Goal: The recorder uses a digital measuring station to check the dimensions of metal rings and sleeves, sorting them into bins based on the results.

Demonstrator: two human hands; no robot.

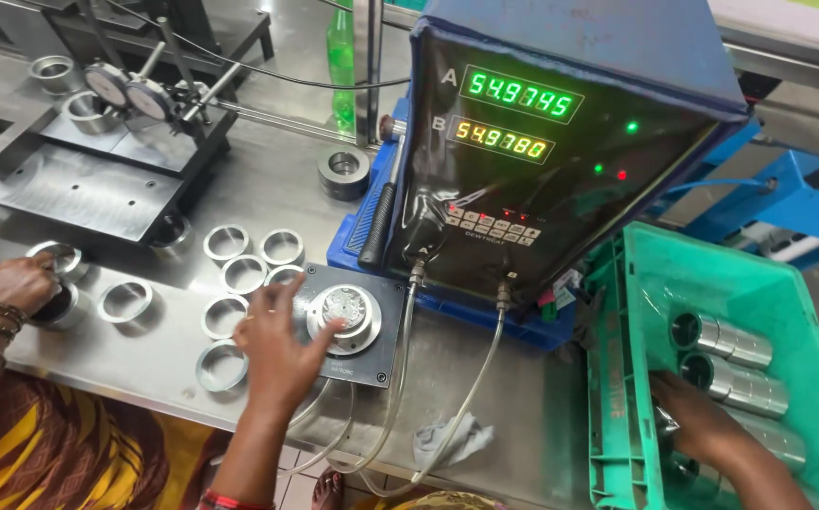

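Observation:
My left hand, with bangles at the wrist, is curled over a metal ring at the left end of the steel bench. Another ring lies just beyond its fingers. My right hand is on the black gauge plate, its fingertips gripping the edge of a metal ring seated on the round gauge head. Several loose shiny rings lie on the bench between my two hands.
A dark readout box with green and amber digits stands behind the gauge, with hoses running down to it. A green crate at the right holds metal sleeves, and a co-worker's hand reaches in. A dial-gauge fixture sits at the far left.

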